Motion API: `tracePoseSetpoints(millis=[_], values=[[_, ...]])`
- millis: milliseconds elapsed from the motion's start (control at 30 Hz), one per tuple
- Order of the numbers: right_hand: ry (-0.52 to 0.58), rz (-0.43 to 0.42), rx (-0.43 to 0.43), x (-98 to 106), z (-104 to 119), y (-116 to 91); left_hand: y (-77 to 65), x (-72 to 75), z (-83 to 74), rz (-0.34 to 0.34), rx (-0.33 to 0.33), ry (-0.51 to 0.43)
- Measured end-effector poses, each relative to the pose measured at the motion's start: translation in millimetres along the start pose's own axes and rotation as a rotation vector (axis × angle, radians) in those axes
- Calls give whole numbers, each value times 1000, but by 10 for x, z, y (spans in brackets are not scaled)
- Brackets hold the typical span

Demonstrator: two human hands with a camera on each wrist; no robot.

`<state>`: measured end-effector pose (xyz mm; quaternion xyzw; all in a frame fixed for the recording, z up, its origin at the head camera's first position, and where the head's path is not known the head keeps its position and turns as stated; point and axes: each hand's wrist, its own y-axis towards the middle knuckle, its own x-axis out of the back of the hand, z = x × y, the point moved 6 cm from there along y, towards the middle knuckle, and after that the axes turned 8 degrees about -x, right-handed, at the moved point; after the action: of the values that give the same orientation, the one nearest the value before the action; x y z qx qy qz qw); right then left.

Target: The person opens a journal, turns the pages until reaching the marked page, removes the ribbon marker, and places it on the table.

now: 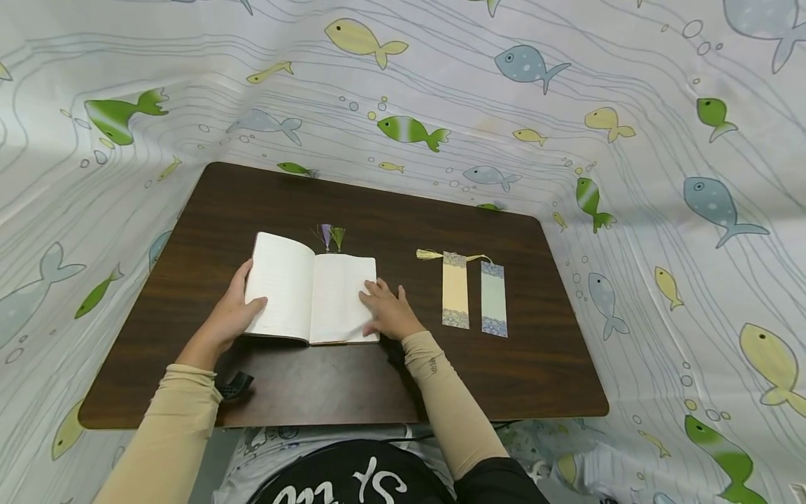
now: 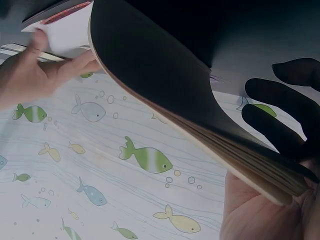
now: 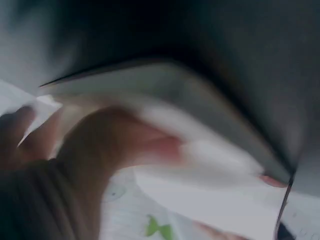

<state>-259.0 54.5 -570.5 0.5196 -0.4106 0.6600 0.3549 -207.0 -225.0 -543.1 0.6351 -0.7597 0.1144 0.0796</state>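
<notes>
A book (image 1: 280, 283) lies spread on the table, its pages blank or faintly ruled. My left hand (image 1: 229, 308) holds its left side, thumb over the page edge and fingers beneath. From the left wrist view, the dark cover (image 2: 150, 70) and page block are tilted up between that thumb and fingers. My right hand (image 1: 392, 311) rests on the right page's outer edge with fingers spread. Blurred in the right wrist view, its thumb (image 3: 155, 147) lies across the white page. A purple tassel (image 1: 325, 234) and a green tassel (image 1: 338, 238) stick out beyond the book's top edge.
Right of the book lie a yellow bookmark (image 1: 455, 290) and a pale green bookmark (image 1: 494, 297), both with patterned ends and yellow tassels. The dark wooden table (image 1: 535, 364) is bordered by a fish-print sheet (image 1: 441, 91). A black wrist device (image 1: 236, 386) is by the left wrist.
</notes>
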Motion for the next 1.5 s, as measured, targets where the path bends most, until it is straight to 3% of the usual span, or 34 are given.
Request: tracePoseSetpoints(millis=[100,200,300,400,433,500,600,700,767,867,967,1067,1167,1300,1400,1500], values=[[-10,-156,-45,19,-6,14,0,-19,-9,4,-3,-10],[110,-250,-101,67,22,-17,5,-36,-19,8,-16,-22],[410,-235,-56,164,139,-93,-1,-46,-36,22,-31,-10],[731,-125,90,273,402,-168,-15,-49,-53,36,-34,-17],[789,-82,146,304,514,-190,-21,-50,-64,41,-36,-23],[815,-8,239,331,744,-210,-24,-48,-83,42,-39,-47],[687,56,333,301,1034,-214,-19,-49,-98,43,-28,-38],[598,75,357,243,1168,-203,-3,-46,-88,41,-7,43],[663,57,322,224,1146,-177,8,-43,-81,36,5,89],[769,-106,159,239,942,-103,21,-35,-83,24,-1,112],[662,-275,-119,238,653,-53,33,-29,-98,14,-24,95],[476,-244,-324,143,482,-5,39,-29,-101,9,-32,75],[539,-154,-358,41,480,49,32,-33,-88,18,-31,66],[733,-141,-321,2,539,105,13,-38,-86,24,-35,56],[722,-145,-308,1,472,124,5,-39,-88,22,-45,48],[678,-143,-321,29,228,121,0,-35,-91,16,-53,47]])
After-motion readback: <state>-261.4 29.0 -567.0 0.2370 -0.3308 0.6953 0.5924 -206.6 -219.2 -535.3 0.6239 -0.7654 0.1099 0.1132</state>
